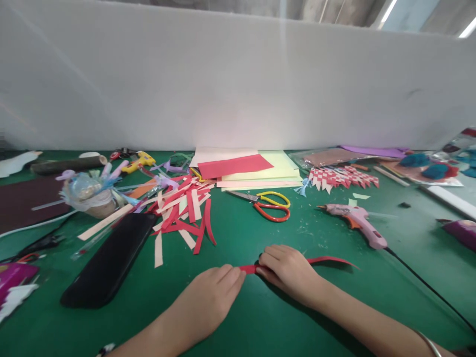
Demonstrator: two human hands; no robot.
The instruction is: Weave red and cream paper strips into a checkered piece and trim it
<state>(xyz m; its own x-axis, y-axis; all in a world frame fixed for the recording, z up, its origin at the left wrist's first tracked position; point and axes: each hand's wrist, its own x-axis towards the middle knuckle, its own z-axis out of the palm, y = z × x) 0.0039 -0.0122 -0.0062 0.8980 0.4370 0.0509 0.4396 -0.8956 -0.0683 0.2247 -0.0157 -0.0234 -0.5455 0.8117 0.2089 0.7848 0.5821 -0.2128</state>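
A thin red paper strip lies on the green table in front of me. My left hand presses its fingertips on the strip's left part. My right hand pinches the strip just to the right, and the strip's far end curves out past that hand. A heap of cut red and cream paper strips lies up and to the left of my hands.
Scissors with yellow and red handles and a pink glue gun with its cord lie beyond my hands. Paper sheets, a woven red-and-white piece, a black case and a yellow glue gun sit around. A white wall closes the back.
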